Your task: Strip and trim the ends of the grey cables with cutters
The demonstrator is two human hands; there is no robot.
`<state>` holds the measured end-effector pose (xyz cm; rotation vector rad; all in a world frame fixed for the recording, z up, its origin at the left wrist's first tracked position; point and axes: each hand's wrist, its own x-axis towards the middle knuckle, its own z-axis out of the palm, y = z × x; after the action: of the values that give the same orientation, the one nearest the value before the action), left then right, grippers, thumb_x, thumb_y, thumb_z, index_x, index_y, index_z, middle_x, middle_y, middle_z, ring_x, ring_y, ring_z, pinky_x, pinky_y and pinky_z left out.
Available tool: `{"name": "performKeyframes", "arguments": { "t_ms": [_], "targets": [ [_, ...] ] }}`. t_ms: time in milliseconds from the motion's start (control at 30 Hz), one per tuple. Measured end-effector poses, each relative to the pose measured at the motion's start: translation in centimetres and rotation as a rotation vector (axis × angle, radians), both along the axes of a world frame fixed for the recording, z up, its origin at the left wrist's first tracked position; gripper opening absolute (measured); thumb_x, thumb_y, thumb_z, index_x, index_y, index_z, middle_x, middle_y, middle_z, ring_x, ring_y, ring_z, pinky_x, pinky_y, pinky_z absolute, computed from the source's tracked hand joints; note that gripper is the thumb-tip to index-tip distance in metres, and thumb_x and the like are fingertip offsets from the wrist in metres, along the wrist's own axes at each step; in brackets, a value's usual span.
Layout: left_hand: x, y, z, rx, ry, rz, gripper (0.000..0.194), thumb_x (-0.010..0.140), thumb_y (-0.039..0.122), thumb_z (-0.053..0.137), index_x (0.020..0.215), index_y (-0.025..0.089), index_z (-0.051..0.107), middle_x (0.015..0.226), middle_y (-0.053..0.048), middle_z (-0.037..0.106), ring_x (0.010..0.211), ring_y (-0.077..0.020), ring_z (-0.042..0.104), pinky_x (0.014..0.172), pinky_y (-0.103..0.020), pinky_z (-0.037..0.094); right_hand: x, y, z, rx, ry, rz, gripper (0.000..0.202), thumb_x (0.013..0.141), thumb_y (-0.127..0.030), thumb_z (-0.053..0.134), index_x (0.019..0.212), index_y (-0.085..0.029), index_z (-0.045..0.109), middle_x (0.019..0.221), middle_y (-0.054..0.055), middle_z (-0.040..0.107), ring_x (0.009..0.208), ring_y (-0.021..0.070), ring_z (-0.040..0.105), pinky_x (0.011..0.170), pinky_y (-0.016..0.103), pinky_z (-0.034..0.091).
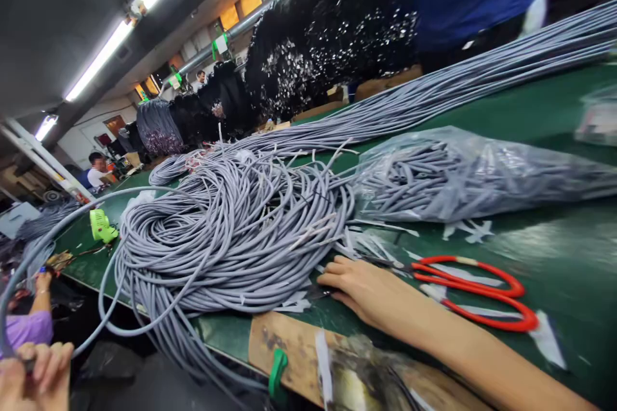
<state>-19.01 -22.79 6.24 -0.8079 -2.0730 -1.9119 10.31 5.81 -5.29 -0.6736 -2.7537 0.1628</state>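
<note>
At the lower left edge, my left hand (41, 369) is closed around a grey cable (53, 226), which arcs up and over to the large tangled pile of grey cables (193, 231). My right hand (354, 282) rests on the green table just right of that pile, fingers curled inward. A small dark metallic piece shows at its fingertips, too blurred to name. Beside the right wrist lie red-handled scissors (475, 282), their blades partly hidden behind the hand and forearm. White strips (371, 244) are scattered around the hand and scissors.
A clear plastic bag (457, 173) of grey cables lies behind the scissors. Long straight cables (434, 93) run along the table's far side. A board (289, 347) with a green clamp (278, 372) sits at the near edge. A lime-green tool (102, 226) and a purple-sleeved person (29, 331) are at left.
</note>
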Motion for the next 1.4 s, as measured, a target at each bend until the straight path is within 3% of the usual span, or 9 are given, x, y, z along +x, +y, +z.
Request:
{"name": "performKeyframes", "arguments": {
  "t_ms": [100, 300, 500, 667, 767, 967, 1200, 1300, 1400],
  "targets": [
    [0.2, -1.6, -1.5, -0.002, 0.029, -0.09, 0.03, 0.066, 0.048, 0.063, 0.058, 0.021, 0.05, 0.047, 0.005, 0.039, 0.046, -0.0114, 0.034, 0.045, -0.026, 0.036, -0.3, -0.2, -0.3, 0.028, 0.005, 0.007, 0.017, 0.074, -0.006, 0.054, 0.075, -0.019, 0.066, 0.075, 0.004, 0.066, 0.074, 0.0195, 0.06, 0.062, 0.03, 0.041],
    [-0.7, -2.3, -3.8, -1.168, 0.281, -0.486, 0.017, 0.07, 0.036, 0.061, 0.078, 0.024, 0.072, 0.075, -0.003, 0.068, 0.074, -0.0206, 0.06, 0.072, -0.028, 0.047, -0.8, -0.8, 0.4, 0.094, -0.061, -0.009, 0.026, 0.068, 0.002, 0.05, 0.074, -0.017, 0.066, 0.075, 0.004, 0.067, 0.075, 0.019, 0.06, 0.064, 0.031, 0.036],
    [-3.3, -3.1, -6.3, -1.653, 0.475, -0.171, 0.037, 0.056, -0.002, 0.048, 0.079, 0.016, 0.071, 0.084, -0.007, 0.071, 0.09, -0.0222, 0.062, 0.09, -0.032, 0.04, -0.8, -1.1, 0.7, 0.183, -0.11, -0.1, 0.03, 0.059, 0.005, 0.05, 0.076, -0.014, 0.065, 0.076, 0.008, 0.068, 0.078, 0.0208, 0.06, 0.068, 0.032, 0.035],
    [1.5, 0.6, -7.2, -1.135, 0.323, -0.249, 0.028, 0.076, 0.027, 0.052, 0.1, 0.024, 0.067, 0.092, -0.004, 0.071, 0.084, -0.0189, 0.066, 0.077, -0.025, 0.049, -0.2, -0.9, 1.0, 0.107, -0.114, -0.168, 0.026, 0.065, 0.003, 0.05, 0.076, -0.014, 0.066, 0.077, 0.01, 0.068, 0.081, 0.0233, 0.06, 0.068, 0.033, 0.037],
    [7.1, 8.0, -7.8, -0.688, 0.289, -0.2, 0.033, 0.078, 0.04, 0.051, 0.096, 0.018, 0.067, 0.087, -0.008, 0.071, 0.075, -0.0202, 0.066, 0.069, -0.027, 0.052, 0.0, -1.0, 1.6, -0.061, -0.085, -0.127, 0.025, 0.071, 0.002, 0.046, 0.07, -0.014, 0.065, 0.075, 0.011, 0.068, 0.079, 0.0237, 0.059, 0.067, 0.033, 0.037],
    [13.2, 20.2, -7.4, -0.344, -0.015, -0.382, 0.041, 0.082, 0.025, 0.044, 0.121, 0.01, 0.05, 0.079, -0.008, 0.065, 0.043, -0.0113, 0.053, 0.042, -0.023, 0.045, 0.1, -1.4, 2.3, -0.295, 0.087, -0.076, 0.02, 0.074, -0.005, 0.047, 0.06, -0.016, 0.057, 0.068, 0.008, 0.062, 0.07, 0.0201, 0.057, 0.064, 0.03, 0.038],
    [13.2, 17.1, -8.2, -0.396, 0.317, -0.845, 0.036, 0.086, 0.021, 0.042, 0.117, 0.015, 0.058, 0.071, -0.003, 0.065, 0.068, -0.0143, 0.059, 0.07, -0.024, 0.048, 0.2, -0.9, 3.8, -0.627, 0.696, -0.248, 0.046, 0.092, -0.033, 0.007, 0.091, -0.016, 0.051, 0.055, -0.006, 0.034, 0.044, 0.01, 0.037, 0.045, 0.021, 0.033],
    [12.2, 16.4, -8.5, -0.463, 0.457, -1.015, 0.037, 0.087, 0.017, 0.036, 0.116, 0.019, 0.059, 0.074, -0.005, 0.066, 0.069, -0.0147, 0.06, 0.065, -0.023, 0.048, 0.4, -1.3, 4.6, -0.988, 0.966, -0.195, 0.051, 0.078, -0.062, 0.036, 0.089, -0.015, 0.054, 0.052, -0.009, 0.025, 0.04, 0.0066, 0.022, 0.037, 0.021, 0.02],
    [11.4, 16.4, -8.7, -0.495, 0.559, -1.124, 0.042, 0.086, 0.01, 0.033, 0.116, 0.023, 0.059, 0.08, -0.006, 0.066, 0.072, -0.0147, 0.06, 0.064, -0.022, 0.048, 0.5, -1.6, 4.9, -1.136, 0.945, -0.177, 0.051, 0.061, -0.064, 0.058, 0.076, -0.015, 0.057, 0.046, -0.01, 0.025, 0.039, 0.0048, 0.02, 0.037, 0.021, 0.014]
  ]
}}
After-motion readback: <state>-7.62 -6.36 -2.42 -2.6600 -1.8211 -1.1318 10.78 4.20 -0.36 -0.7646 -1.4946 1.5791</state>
